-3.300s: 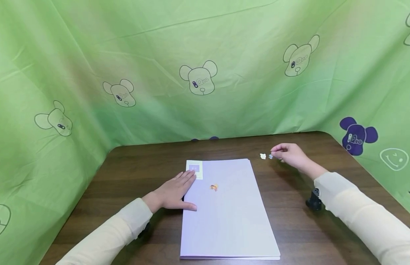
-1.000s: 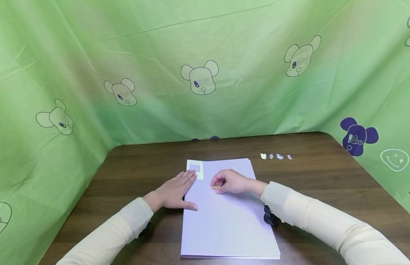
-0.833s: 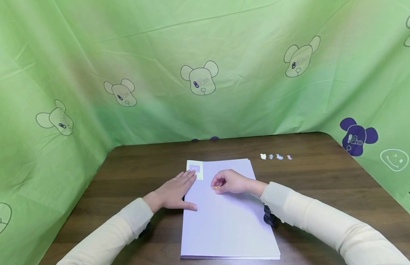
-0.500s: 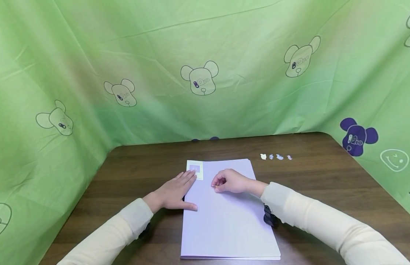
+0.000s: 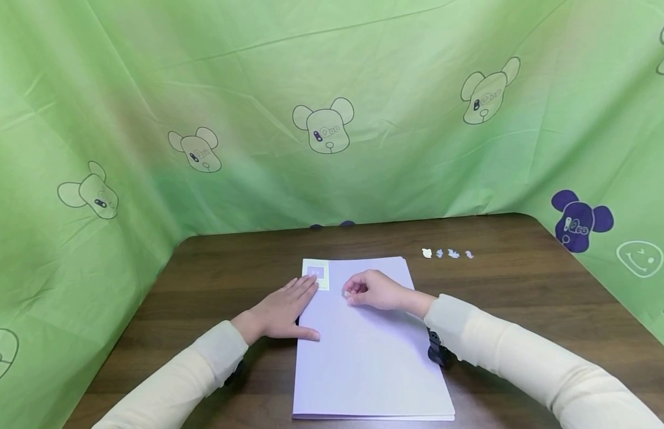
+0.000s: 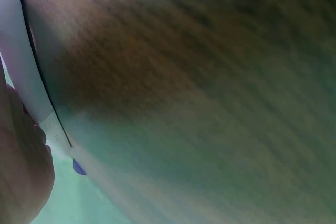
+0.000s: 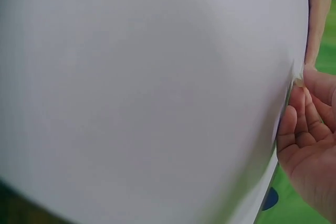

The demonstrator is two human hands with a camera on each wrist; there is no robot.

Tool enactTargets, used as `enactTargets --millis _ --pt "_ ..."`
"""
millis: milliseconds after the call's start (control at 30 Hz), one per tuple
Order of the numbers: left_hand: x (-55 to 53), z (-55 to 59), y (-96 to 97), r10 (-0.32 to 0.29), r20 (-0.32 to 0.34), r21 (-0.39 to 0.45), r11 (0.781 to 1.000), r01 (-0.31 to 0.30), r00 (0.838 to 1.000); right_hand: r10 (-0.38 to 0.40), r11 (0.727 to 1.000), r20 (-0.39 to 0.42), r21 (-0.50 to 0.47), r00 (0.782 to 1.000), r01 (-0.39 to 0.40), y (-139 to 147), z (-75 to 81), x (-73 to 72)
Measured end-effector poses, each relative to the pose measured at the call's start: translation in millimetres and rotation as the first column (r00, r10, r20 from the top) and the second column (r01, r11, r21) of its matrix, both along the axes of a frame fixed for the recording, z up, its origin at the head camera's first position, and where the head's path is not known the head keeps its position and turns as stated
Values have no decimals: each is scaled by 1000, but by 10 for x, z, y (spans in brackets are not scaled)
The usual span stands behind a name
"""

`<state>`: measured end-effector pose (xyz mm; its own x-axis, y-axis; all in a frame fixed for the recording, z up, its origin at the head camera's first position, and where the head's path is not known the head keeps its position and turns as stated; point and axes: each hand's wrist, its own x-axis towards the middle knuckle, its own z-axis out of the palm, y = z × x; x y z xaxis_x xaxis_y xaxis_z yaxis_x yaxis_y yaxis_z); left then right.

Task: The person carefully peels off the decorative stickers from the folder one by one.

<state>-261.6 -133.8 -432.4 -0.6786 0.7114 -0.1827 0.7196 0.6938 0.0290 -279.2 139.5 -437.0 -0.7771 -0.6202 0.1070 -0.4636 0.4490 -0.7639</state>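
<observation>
My left hand point(image 5: 284, 307) lies flat along the left edge of a large white paper pad point(image 5: 375, 369), fingertips over the printed label point(image 5: 323, 285) in its upper corner. My right hand point(image 5: 377, 290) is above the pad's upper half, with thumb and fingertips pinching a small sticker point(image 5: 347, 294). In the right wrist view, a yellowish edge of that sticker point(image 7: 298, 82) sticks out between thumb and finger, right by the paper. Most of it is hidden by the fingers. The left wrist view shows part of the left hand point(image 6: 23, 166) against the pad's edge.
On the wooden table point(image 5: 230, 262), to the pad's upper right, lies a row of small cutouts: a white bear-head shape point(image 5: 427, 253), two blue pieces and a purple piece point(image 5: 469, 254). A green printed cloth point(image 5: 257, 179) hangs behind the table.
My right hand moved left from the row of cutouts to the pad, pinched the orange sticker lying there, and has just risen slightly with it. My left hand has stayed put.
</observation>
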Motion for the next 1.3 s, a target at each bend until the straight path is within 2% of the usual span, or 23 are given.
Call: enactTargets --millis 233,567,867,1067,1300 --pt "0 0 1 1 3 4 1000 -1 1000 -54 998 43 -41 998 56 3 38 13" --pt "0 2 -9 -25 -21 2 1000 25 999 -118 993 30 -22 993 119 34 47 7" --pt "-8 -1 -3 -30 -26 -4 1000 30 999 -189 979 106 -50 976 195 129 62 -18" --pt "-3 4 -5 -33 -25 2 999 34 999 -199 973 136 -93 970 213 226 70 -46" --pt "2 6 -13 -36 -19 10 999 36 999 -234 962 115 -117 965 247 384 98 -77"
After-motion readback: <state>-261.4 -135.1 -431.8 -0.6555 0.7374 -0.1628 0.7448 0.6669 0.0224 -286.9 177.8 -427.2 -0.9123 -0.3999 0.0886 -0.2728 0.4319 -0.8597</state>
